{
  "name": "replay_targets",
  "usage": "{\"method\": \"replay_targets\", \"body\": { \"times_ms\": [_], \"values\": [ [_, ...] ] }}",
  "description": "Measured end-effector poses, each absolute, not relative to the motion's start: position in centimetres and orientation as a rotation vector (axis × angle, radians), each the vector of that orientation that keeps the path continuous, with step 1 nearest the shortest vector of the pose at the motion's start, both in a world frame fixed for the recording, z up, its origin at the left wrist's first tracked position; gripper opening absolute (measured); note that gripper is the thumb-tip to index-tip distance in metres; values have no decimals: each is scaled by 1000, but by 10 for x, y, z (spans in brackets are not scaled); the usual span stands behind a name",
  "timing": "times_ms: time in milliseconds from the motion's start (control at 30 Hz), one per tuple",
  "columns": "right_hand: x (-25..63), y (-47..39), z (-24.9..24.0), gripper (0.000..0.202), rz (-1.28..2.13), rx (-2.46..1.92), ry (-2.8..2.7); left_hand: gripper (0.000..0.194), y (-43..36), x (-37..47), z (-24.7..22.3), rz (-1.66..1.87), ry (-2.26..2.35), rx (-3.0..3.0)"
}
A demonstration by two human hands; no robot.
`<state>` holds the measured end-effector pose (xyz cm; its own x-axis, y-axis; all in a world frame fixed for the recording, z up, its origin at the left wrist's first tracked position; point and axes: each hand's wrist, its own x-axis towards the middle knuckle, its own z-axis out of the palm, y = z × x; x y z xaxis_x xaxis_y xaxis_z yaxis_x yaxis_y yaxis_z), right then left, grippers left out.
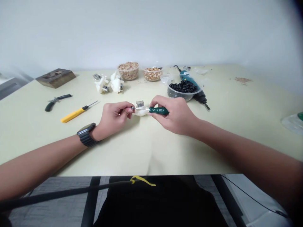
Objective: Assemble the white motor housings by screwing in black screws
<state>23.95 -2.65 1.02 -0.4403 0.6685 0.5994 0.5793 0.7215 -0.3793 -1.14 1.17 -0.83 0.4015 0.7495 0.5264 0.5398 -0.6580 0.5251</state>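
Note:
My right hand (176, 115) is closed around the green handle of a screwdriver (159, 110), whose thin shaft points left. At the shaft's tip, the thumb and fingers of my left hand (117, 116) are pinched together. A small dark piece shows there, too small to name. Just behind and below the shaft sits a white plastic part (141, 112) with a silver motor (140, 103) on top, partly hidden by my hands. Left of my left hand lies a yellow-handled screwdriver (74, 115), with dark-handled pliers (57, 101) beyond it.
Two white motor assemblies (102, 84) (116, 83) stand farther back. Behind are tubs of beige pieces (128, 71) and orange pieces (152, 74). A tub of black pieces (183, 88) stands against a teal power tool (189, 77). A wooden block (55, 78) lies at the back left.

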Motion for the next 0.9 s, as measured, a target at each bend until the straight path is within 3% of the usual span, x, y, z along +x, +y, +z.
{"method": "replay_targets", "body": {
  "times_ms": [167,433,633,900],
  "values": [
    [238,-31,14,25,197,-1013,-2216,21,12,-12,-8,1095,1123,2381],
    [237,-31,13,19,83,-919,-2226,21,12,-13,-8,1093,1114,2400],
    [234,-35,18,15,246,-1013,-2140,21,11,-12,-8,1082,1128,2395],
    [233,-35,15,33,273,-1139,-2183,21,10,-11,-7,1067,1147,2401]
  ]
}}
